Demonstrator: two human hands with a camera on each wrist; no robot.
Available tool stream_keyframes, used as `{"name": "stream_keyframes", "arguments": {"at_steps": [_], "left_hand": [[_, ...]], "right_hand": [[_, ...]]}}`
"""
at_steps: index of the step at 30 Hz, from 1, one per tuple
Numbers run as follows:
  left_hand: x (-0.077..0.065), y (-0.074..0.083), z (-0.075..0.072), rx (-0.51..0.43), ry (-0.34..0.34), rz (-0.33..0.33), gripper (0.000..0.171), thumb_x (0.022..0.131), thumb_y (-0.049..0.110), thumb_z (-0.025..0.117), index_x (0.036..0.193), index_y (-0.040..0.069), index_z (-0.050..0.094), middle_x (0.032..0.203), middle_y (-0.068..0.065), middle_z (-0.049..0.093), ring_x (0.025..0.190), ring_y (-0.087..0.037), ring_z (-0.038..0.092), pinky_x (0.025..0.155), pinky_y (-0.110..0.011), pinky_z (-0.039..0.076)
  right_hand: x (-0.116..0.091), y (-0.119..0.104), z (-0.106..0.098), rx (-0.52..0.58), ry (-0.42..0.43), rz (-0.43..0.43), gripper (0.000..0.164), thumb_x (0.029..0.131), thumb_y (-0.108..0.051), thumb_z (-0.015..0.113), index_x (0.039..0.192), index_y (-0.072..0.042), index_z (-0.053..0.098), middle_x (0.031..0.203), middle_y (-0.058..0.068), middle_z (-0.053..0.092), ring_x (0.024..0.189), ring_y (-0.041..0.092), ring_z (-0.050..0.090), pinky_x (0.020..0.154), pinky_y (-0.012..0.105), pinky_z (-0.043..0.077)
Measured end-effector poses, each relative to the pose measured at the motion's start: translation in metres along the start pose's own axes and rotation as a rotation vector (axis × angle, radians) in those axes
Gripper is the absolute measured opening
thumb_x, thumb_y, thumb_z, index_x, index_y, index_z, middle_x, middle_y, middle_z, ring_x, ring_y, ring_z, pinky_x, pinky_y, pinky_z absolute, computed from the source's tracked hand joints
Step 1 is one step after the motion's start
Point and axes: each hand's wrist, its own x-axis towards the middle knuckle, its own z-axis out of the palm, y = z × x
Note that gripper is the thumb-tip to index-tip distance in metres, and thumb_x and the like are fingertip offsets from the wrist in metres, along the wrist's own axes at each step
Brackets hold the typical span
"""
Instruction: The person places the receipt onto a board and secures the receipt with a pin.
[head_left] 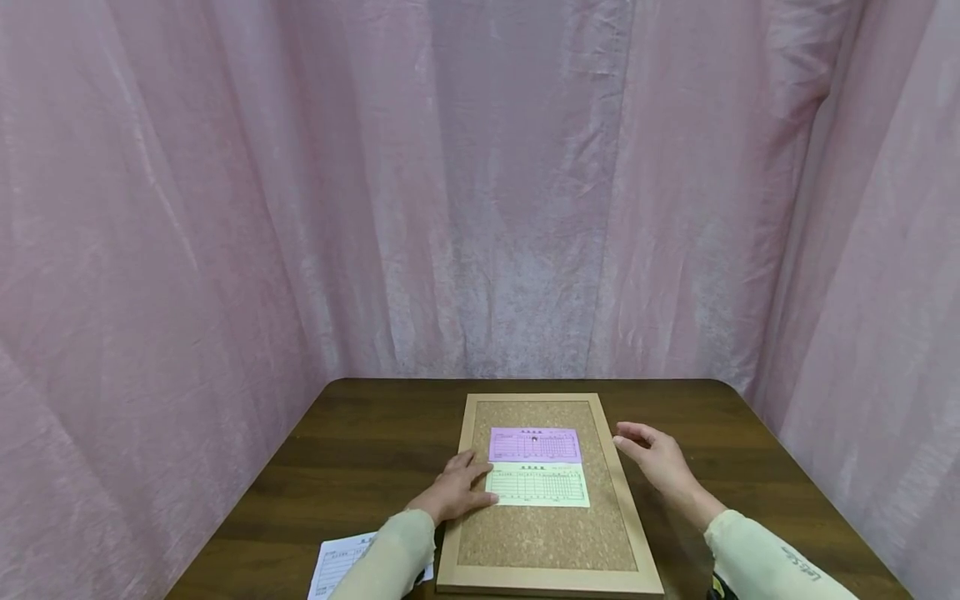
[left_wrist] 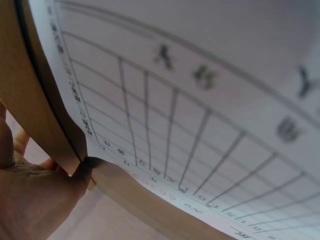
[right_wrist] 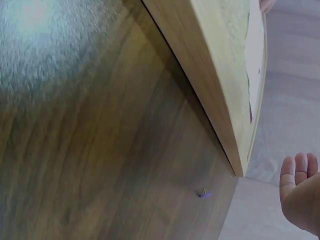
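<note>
A cork board (head_left: pixel 546 542) in a light wooden frame lies on the table. On it are a purple printed form (head_left: pixel 555 450) and, just nearer, a pale green printed form (head_left: pixel 536 486). A small pin (head_left: pixel 534 439) shows in the purple form. My left hand (head_left: pixel 452 492) rests across the board's left frame, fingertips at the green form's left edge, fingers spread. Just right of the board's right frame, my right hand (head_left: pixel 663 468) hovers with fingers loosely bent, thumb apart from them, nothing visible between. In the right wrist view its fingers (right_wrist: pixel 300 172) are relaxed.
White printed forms (head_left: pixel 330 567) lie at the near left, partly under the left forearm; one fills much of the left wrist view. A purple thumbtack (right_wrist: pixel 204 194) lies point up on the dark wooden table (head_left: pixel 360 450), right of the board. Pink curtains (head_left: pixel 525 208) surround the table.
</note>
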Motion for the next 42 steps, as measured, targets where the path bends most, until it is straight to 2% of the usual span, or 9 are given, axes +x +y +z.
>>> {"name": "stream_keyframes", "arguments": {"at_steps": [5,11,20,26,28,30,35,40,42], "left_hand": [[-0.001,0.002,-0.001,-0.012,0.005,-0.004,0.063,0.09,0.041,0.073,0.144,0.016,0.053,0.161,-0.019,0.021,0.147,-0.041,0.014,0.108,-0.068,0.022],[0.0,0.001,0.0,-0.005,0.0,-0.007,0.063,0.091,0.042,0.072,0.145,0.017,0.053,0.161,-0.019,0.02,0.148,-0.04,0.014,0.11,-0.066,0.022],[-0.001,0.002,0.0,0.005,0.011,-0.004,0.062,0.091,0.04,0.072,0.144,0.015,0.053,0.16,-0.02,0.021,0.147,-0.041,0.016,0.108,-0.067,0.024],[-0.003,0.003,-0.001,-0.001,0.007,-0.009,0.062,0.091,0.04,0.072,0.145,0.015,0.053,0.161,-0.02,0.021,0.147,-0.042,0.015,0.108,-0.067,0.023],[-0.003,0.003,-0.001,0.001,0.006,-0.008,0.062,0.091,0.04,0.072,0.145,0.015,0.053,0.161,-0.019,0.021,0.147,-0.042,0.015,0.108,-0.067,0.023],[-0.002,0.003,-0.001,0.006,0.007,-0.005,0.062,0.091,0.04,0.072,0.145,0.015,0.052,0.161,-0.019,0.021,0.147,-0.041,0.015,0.108,-0.067,0.024],[-0.002,0.003,-0.001,0.001,0.01,0.004,0.062,0.091,0.04,0.072,0.145,0.014,0.053,0.16,-0.02,0.021,0.147,-0.042,0.015,0.109,-0.067,0.024],[-0.004,0.005,-0.002,-0.003,0.006,0.017,0.062,0.091,0.039,0.072,0.144,0.013,0.053,0.16,-0.022,0.021,0.147,-0.043,0.014,0.109,-0.068,0.022],[-0.004,0.005,-0.002,-0.001,0.004,0.018,0.062,0.091,0.039,0.072,0.145,0.013,0.053,0.16,-0.022,0.021,0.147,-0.042,0.014,0.109,-0.068,0.022]], "right_hand": [[-0.002,0.0,-0.015,0.007,0.0,0.008,0.052,0.099,-0.032,0.064,0.138,0.002,0.054,0.131,0.02,0.059,0.119,0.031,0.056,0.088,0.024,0.048],[-0.011,0.008,-0.034,-0.062,0.002,0.016,0.052,0.1,-0.031,0.063,0.138,0.003,0.054,0.134,0.023,0.057,0.119,0.034,0.055,0.084,0.021,0.047],[-0.015,0.022,-0.065,-0.145,0.032,0.025,0.06,0.1,-0.04,0.059,0.14,0.004,0.052,0.134,0.025,0.057,0.115,0.031,0.057,0.082,0.022,0.049],[-0.016,0.033,-0.078,-0.141,0.041,0.023,0.06,0.1,-0.038,0.06,0.139,0.007,0.051,0.135,0.027,0.055,0.097,0.0,0.058,0.08,0.025,0.052],[-0.016,0.036,-0.082,-0.138,0.042,0.026,0.06,0.1,-0.037,0.061,0.138,0.008,0.051,0.135,0.027,0.056,0.093,-0.005,0.057,0.08,0.028,0.054],[-0.016,0.039,-0.086,-0.149,0.04,0.034,0.06,0.1,-0.037,0.061,0.138,0.008,0.051,0.134,0.028,0.056,0.093,0.0,0.06,0.08,0.03,0.054],[-0.018,0.048,-0.095,-0.152,0.015,0.06,0.065,0.1,-0.04,0.06,0.141,0.009,0.047,0.138,0.029,0.053,0.106,0.027,0.064,0.082,0.033,0.054],[-0.024,0.054,-0.102,-0.14,-0.019,0.088,0.071,0.1,-0.044,0.057,0.144,0.01,0.042,0.144,0.031,0.045,0.119,0.04,0.056,0.089,0.038,0.053],[-0.026,0.058,-0.105,-0.157,-0.018,0.097,0.072,0.099,-0.046,0.057,0.143,0.01,0.043,0.143,0.031,0.045,0.115,0.036,0.06,0.087,0.038,0.054]]}}
